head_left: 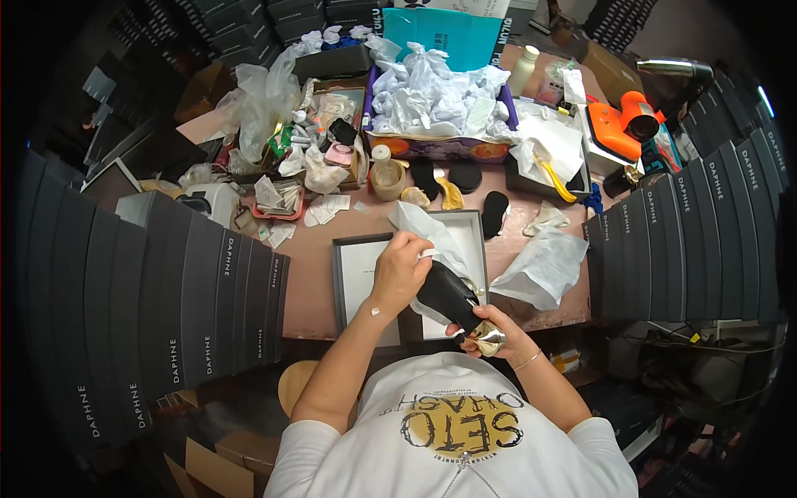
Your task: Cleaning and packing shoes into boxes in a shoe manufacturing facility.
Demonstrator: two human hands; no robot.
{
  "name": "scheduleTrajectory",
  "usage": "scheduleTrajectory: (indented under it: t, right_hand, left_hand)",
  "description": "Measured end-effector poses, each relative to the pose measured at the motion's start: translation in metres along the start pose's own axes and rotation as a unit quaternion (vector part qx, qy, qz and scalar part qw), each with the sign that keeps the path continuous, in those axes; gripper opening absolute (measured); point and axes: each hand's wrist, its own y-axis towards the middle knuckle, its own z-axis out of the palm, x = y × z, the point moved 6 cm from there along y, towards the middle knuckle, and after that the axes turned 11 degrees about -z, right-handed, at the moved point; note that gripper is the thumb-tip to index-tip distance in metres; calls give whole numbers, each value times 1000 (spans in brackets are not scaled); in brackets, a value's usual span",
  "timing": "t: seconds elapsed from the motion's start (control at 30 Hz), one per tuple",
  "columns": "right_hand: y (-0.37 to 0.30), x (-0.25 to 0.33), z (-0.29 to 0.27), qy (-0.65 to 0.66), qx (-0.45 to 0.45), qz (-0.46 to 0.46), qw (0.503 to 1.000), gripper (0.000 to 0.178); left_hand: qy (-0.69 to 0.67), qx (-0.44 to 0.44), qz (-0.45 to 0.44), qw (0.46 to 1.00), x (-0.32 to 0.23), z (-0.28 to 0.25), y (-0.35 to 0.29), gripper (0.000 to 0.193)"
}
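Observation:
My right hand (506, 334) is closed round one end of a shoe (447, 295) with a black sole and a shiny gold-coloured part. The shoe is tilted, its far end pointing up and left. At that far end, the closed fingers of my left hand (402, 267) pinch a small white strip (428, 252); whether the strip is fixed to the shoe I cannot tell. Beneath both hands lies an open grey shoebox (338, 286) with a white inside, its two parts side by side. White tissue paper (425, 228) spreads over the right part.
Stacks of dark shoeboxes (187, 290) wall the left side, and more boxes (689, 241) stand on the right. A crumpled tissue sheet (541, 270) lies right of the shoe. Behind are a jar (388, 176), a tissue-filled carton (440, 148) and an orange tool (618, 129).

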Motion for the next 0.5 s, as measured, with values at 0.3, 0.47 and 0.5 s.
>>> scheduleTrajectory:
  t: [0.3, 0.47, 0.5]
  right_hand:
    - [-9, 20, 14, 180, 133, -39, 974, 58]
    - [2, 33, 23, 162, 8, -109, 981, 48]
    - [5, 36, 20, 143, -88, -125, 978, 35]
  left_hand:
    - [-76, 82, -41, 993, -18, 25, -3, 14]
    - [-125, 77, 11, 989, -59, 19, -36, 25]
    - [-84, 57, 42, 994, -72, 13, -45, 28]
